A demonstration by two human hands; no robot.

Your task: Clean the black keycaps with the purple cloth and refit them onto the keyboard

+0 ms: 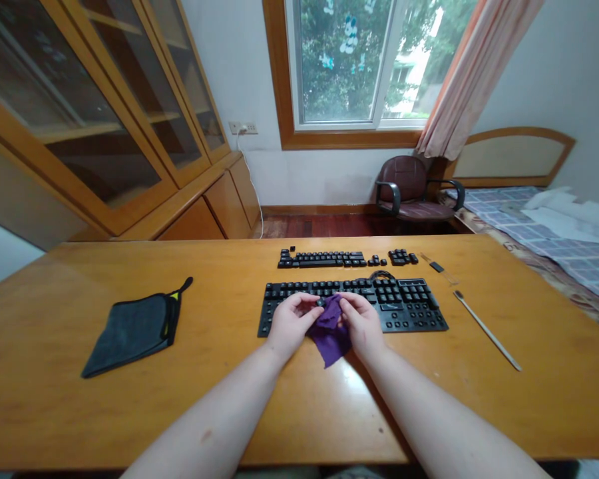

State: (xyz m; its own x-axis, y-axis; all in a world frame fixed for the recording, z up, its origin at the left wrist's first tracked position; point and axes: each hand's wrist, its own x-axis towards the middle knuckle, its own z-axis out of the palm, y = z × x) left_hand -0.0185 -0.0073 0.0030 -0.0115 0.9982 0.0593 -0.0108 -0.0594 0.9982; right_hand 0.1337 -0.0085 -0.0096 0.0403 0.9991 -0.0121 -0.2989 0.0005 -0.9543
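Observation:
Between thumb and fingers my left hand pinches a small black keycap. My right hand is closed on a purple cloth, bunched against the keycap with its lower end hanging down. Both hands are over the front of a black keyboard, hiding its middle. Some keys on its right part are bare of caps. Behind it, loose black keycaps lie in rows laid out like a keyboard, with a smaller group to the right.
On the wooden table, a folded dark grey cloth lies left. To the right are a thin stick-like brush and a wire tool with a black handle. Past the table stand a chair and a bed.

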